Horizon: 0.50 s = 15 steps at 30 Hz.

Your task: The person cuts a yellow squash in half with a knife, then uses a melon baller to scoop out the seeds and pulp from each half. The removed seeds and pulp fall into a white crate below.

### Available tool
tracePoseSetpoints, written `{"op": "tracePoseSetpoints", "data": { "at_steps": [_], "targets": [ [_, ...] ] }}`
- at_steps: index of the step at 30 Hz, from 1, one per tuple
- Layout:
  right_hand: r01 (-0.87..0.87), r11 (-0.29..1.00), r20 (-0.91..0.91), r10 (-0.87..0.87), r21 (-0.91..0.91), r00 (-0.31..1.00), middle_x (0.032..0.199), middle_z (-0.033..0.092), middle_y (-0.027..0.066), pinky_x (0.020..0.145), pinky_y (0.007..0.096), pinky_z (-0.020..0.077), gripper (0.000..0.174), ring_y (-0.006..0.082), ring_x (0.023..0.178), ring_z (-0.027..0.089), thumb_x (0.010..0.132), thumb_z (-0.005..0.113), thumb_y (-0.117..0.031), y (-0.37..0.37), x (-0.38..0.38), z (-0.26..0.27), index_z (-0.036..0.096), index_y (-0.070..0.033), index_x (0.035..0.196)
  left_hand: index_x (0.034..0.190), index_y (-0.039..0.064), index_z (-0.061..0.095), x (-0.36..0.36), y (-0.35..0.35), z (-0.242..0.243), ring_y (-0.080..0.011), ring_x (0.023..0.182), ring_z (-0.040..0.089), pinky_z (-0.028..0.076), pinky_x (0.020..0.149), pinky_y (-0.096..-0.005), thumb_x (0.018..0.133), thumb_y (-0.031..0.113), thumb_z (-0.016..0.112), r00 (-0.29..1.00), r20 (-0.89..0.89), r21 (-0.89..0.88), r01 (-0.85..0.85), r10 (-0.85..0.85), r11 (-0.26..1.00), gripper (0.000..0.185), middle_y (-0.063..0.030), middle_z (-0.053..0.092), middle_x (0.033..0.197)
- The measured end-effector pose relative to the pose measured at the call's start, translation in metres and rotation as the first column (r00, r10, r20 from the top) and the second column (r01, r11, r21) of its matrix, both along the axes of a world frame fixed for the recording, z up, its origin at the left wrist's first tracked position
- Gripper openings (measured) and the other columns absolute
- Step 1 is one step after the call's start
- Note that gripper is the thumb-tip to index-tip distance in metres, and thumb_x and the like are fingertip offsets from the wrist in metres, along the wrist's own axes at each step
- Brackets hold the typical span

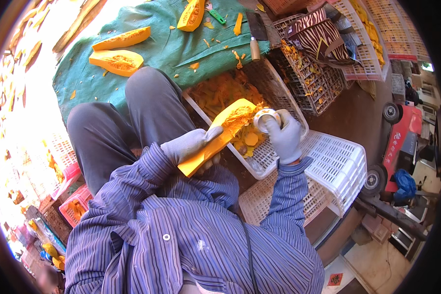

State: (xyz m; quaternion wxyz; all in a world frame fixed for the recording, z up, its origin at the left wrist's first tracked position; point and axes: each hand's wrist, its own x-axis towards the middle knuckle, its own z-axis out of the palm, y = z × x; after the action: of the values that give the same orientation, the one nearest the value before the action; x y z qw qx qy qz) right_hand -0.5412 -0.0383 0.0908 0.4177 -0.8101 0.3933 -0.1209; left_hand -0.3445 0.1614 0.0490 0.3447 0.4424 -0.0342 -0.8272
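Observation:
My left hand [191,145], in a pale glove, grips a long piece of peeled orange squash [202,160] with its hollow side up. Stringy pulp and seeds fill the upper end of the hollow. A small round metal cup or ring [266,119] is held in my gloved right hand [286,137]. Its rim is at the pulp by the squash's far end, and loose strands hang there. Beneath both hands stands a white plastic crate [259,172] that contains orange pulp and peel scraps [224,95].
Squash pieces [117,62], a green-handled peeler [217,16] and a wooden-handled cleaver [255,47] lie on a green cloth [161,51]. An upturned white crate [334,158] stands right. Slatted crates [316,84] carry a patterned bag [318,36]. A red vehicle [400,143] is farther right.

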Motion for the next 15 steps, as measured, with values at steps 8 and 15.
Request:
{"op": "tracePoseSetpoints", "data": {
  "at_steps": [8,15],
  "targets": [
    [-0.087,0.994,-0.107,0.080,-0.064,0.991,0.074,0.070,0.0185,0.059,0.0401,0.0538,0.034,0.0304,0.066,0.072,0.094,0.075,-0.032,0.003,0.025,-0.010,0.068,0.001,0.088,0.098,-0.002,0.068,0.002,0.003,0.001,-0.0204,0.054,0.068,0.058,0.049,-0.0344,0.103,0.071,0.045,0.993,0.073,-0.050,0.098,-0.094,0.994,0.077,-0.0109,0.070,0.077],
    [-0.256,0.954,0.029,0.263,-0.156,0.964,0.080,0.073,0.0187,0.064,0.0427,0.0558,0.036,0.0328,0.070,0.073,0.093,0.078,-0.036,0.037,0.033,-0.013,0.072,-0.001,0.098,0.096,-0.002,0.067,0.002,0.003,0.003,-0.0195,0.053,0.068,0.057,0.047,-0.0322,0.105,0.069,0.043,0.998,-0.014,-0.042,0.060,-0.061,0.997,0.075,-0.0101,0.069,0.076]
  ]
}}
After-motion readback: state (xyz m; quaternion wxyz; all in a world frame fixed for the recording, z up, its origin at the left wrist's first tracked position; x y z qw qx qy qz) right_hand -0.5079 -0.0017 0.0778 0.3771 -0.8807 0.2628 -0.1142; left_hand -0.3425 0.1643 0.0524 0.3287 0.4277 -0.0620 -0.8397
